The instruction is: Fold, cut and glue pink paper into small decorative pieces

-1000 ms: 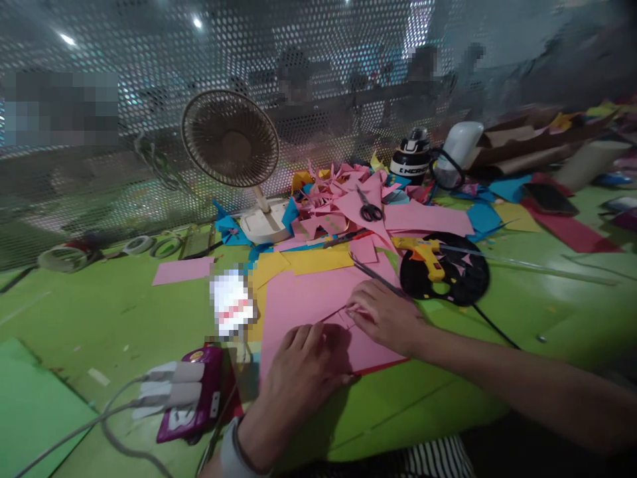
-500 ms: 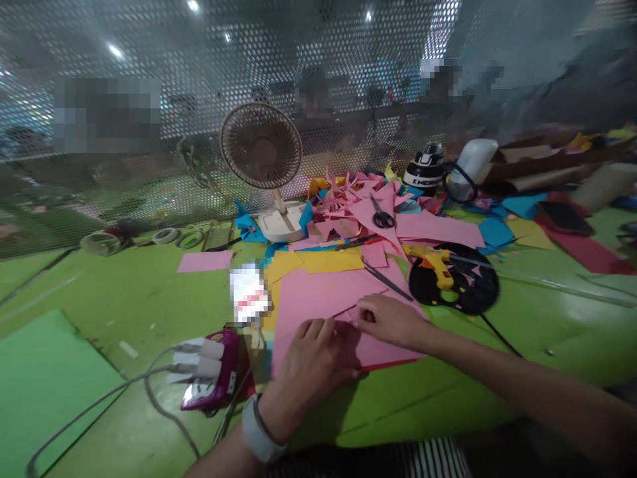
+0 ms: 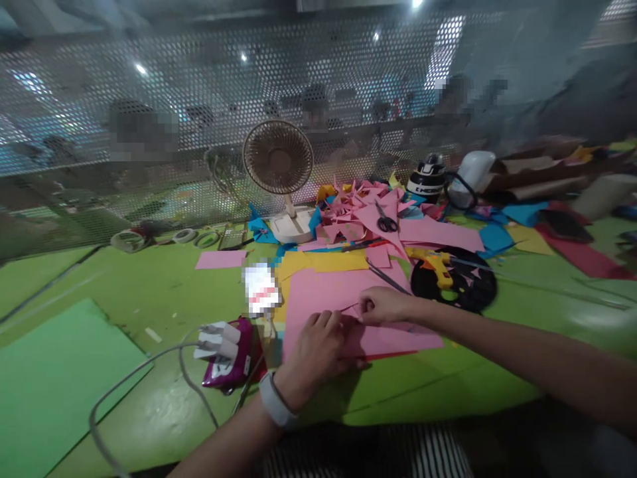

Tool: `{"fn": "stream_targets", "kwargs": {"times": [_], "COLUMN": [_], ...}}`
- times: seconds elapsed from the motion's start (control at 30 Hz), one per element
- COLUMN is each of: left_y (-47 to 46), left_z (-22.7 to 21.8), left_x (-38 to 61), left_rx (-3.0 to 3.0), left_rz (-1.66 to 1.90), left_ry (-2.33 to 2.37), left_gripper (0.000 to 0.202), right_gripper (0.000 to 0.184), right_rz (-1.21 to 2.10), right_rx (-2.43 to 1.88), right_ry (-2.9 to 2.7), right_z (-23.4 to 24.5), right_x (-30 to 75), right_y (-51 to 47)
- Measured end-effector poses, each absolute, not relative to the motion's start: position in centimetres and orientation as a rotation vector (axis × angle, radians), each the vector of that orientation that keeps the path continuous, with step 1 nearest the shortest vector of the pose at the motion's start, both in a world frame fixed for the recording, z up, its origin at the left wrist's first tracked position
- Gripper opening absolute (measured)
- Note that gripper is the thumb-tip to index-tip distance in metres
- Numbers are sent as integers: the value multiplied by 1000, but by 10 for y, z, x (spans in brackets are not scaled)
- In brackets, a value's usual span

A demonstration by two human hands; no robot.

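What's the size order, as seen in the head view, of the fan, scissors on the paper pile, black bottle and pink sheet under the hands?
1. Pink sheet, partly covered
2. Fan
3. Black bottle
4. Scissors

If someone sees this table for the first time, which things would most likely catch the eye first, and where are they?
Probably the heap of cut pink paper at the back of the green table, with scissors lying on it and a fan standing to its left. Nearer, the left hand and right hand are close together over a large pink sheet. Right of that, a yellow glue gun lies on a round black thing.
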State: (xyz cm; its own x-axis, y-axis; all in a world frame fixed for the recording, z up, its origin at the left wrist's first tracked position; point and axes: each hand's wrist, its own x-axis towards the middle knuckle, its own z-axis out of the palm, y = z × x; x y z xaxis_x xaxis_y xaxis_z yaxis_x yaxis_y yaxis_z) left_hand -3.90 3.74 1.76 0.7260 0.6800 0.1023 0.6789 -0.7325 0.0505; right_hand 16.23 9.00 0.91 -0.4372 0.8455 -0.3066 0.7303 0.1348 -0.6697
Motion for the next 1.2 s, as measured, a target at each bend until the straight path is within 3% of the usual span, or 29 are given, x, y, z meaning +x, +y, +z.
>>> {"fn": "stream_targets", "kwargs": {"times": [0.3,0.53,0.67,0.73,0.9,1.2], "left_y": [39,42,51,56,67,74], "left_z": [20,32,48,52,42,35], "left_x": [-41,-46,-46,-40,-17,-14], "left_rx": [2954,2884,2581,2314,1647,1489], "left_rz": [111,134,374,400,81,51], "left_ry": [1132,1109,1159,1322,1292,1234], "left_gripper": [69,65,38,36,46,39], "right_gripper": [25,17,18,18,16,16], "right_rz": [1373,1428,1430,1426,1428,1399], "right_rx": [-1558,-1534,-1513,-1511,-1494,-1477], "right_ry": [-2190,-2190,-2212,-2221,-2227,-2228], "right_z": [20,26,23,22,21,18], "right_x": [165,163,164,165,164,167], "right_y": [94,95,97,98,97,98]}}
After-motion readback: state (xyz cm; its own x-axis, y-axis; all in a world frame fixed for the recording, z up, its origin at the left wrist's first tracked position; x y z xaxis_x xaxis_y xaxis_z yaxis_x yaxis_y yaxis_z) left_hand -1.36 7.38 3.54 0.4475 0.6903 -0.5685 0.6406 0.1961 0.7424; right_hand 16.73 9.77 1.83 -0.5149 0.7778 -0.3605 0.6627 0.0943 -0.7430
